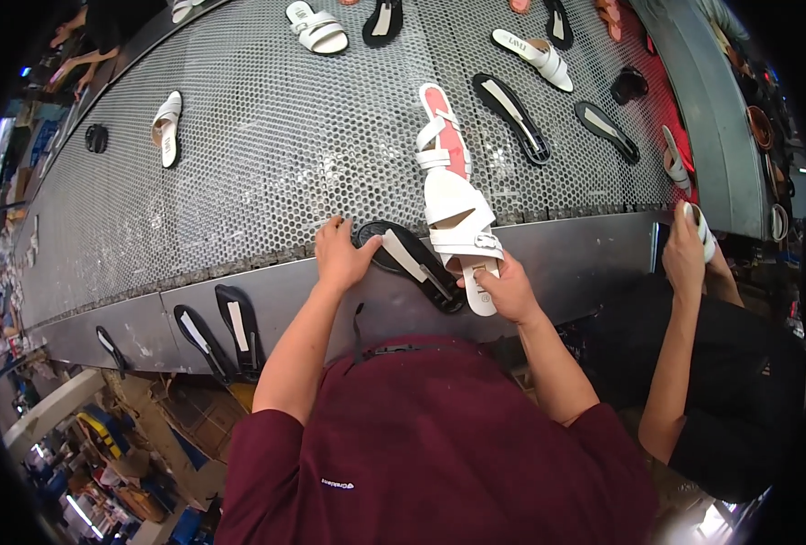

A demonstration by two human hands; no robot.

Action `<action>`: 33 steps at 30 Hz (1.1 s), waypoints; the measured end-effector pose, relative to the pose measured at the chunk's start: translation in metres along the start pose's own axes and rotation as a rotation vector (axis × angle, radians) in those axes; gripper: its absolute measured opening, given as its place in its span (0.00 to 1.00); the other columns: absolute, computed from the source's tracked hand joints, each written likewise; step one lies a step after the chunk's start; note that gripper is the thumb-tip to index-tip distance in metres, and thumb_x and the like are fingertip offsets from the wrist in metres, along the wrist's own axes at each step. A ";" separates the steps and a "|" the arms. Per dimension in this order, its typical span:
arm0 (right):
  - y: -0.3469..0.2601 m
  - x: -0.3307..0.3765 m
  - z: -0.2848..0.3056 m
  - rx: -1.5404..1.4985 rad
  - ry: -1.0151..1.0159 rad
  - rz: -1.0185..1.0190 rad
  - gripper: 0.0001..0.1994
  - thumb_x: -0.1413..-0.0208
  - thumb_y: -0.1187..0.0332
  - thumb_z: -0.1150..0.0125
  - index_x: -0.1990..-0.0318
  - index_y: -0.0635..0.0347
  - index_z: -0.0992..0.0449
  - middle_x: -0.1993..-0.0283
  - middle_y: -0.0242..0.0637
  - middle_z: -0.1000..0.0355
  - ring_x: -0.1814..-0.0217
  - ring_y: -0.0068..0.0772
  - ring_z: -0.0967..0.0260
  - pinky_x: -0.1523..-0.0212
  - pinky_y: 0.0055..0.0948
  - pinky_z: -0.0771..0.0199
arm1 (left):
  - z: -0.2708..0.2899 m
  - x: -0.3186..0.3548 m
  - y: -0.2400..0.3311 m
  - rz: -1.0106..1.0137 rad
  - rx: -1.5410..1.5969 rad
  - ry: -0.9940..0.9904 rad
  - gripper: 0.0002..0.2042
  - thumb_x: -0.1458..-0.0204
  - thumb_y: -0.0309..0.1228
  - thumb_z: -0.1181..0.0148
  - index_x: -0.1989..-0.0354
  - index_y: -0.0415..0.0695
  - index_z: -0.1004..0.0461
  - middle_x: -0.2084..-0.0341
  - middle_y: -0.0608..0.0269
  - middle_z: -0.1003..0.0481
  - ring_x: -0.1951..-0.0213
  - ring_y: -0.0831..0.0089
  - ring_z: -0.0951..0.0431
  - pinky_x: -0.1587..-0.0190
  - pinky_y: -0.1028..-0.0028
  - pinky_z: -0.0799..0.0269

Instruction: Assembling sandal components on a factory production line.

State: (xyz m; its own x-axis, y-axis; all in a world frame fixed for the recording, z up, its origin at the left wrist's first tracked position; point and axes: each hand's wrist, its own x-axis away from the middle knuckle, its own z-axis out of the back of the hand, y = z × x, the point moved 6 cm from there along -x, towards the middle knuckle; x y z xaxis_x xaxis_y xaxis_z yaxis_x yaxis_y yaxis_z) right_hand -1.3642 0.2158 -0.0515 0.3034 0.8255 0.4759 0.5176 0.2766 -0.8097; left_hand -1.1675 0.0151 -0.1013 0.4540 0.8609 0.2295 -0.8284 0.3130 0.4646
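A white slide sandal (457, 211) with crossed straps and a small buckle is held by its heel end in my right hand (507, 289), the thumb on the insole. Just left of it, a black shoe sole (426, 269) with a pale strip down its middle lies on the metal ledge. My left hand (341, 258) rests at that sole's far end, fingers apart and thumb by its edge. Beyond the held sandal, a white strappy sandal with a pink insole (446, 127) lies on the perforated metal surface.
Across the perforated surface (267, 136) lie white sandals (167, 129) and black soles (512, 118). More soles (238, 327) rest along the ledge to my left. At my right, a co-worker's hand (685, 254) holds a white shoe, beside a grey metal housing (716, 118).
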 end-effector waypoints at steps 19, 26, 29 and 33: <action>0.057 -0.015 0.002 0.107 -0.005 -0.103 0.07 0.45 0.75 0.46 0.62 0.65 0.24 0.68 0.34 0.24 0.68 0.22 0.28 0.65 0.24 0.28 | -0.007 -0.004 -0.010 0.277 1.249 -0.220 0.08 0.43 0.30 0.44 0.61 0.40 0.25 0.68 0.70 0.25 0.65 0.84 0.28 0.60 0.81 0.34; 0.061 -0.025 -0.005 0.059 -0.098 -0.149 0.05 0.44 0.75 0.48 0.64 0.64 0.25 0.69 0.33 0.25 0.69 0.20 0.29 0.66 0.23 0.30 | -0.019 -0.004 0.011 0.284 1.471 -0.228 0.09 0.41 0.31 0.47 0.58 0.40 0.26 0.61 0.67 0.25 0.58 0.80 0.29 0.52 0.78 0.35; 0.058 -0.026 -0.005 0.049 -0.089 -0.151 0.05 0.45 0.76 0.47 0.64 0.64 0.25 0.69 0.33 0.25 0.69 0.20 0.30 0.67 0.22 0.30 | -0.032 -0.011 0.027 0.272 1.482 -0.221 0.09 0.39 0.32 0.51 0.60 0.41 0.28 0.53 0.60 0.26 0.54 0.72 0.28 0.46 0.73 0.36; 0.059 -0.032 -0.001 0.097 -0.070 -0.143 0.05 0.46 0.76 0.45 0.63 0.64 0.25 0.68 0.33 0.24 0.68 0.19 0.29 0.67 0.22 0.30 | -0.029 -0.010 0.056 0.185 1.798 -0.495 0.13 0.41 0.38 0.47 0.53 0.46 0.36 0.54 0.61 0.27 0.51 0.69 0.28 0.47 0.65 0.33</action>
State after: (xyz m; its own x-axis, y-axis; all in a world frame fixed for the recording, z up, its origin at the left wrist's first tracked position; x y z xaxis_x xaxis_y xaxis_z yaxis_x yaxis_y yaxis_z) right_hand -1.3431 0.2053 -0.1140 0.1738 0.8058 0.5661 0.4711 0.4367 -0.7664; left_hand -1.2285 0.0358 -0.1025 0.7249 0.5481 0.4172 0.2696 -0.7832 0.5603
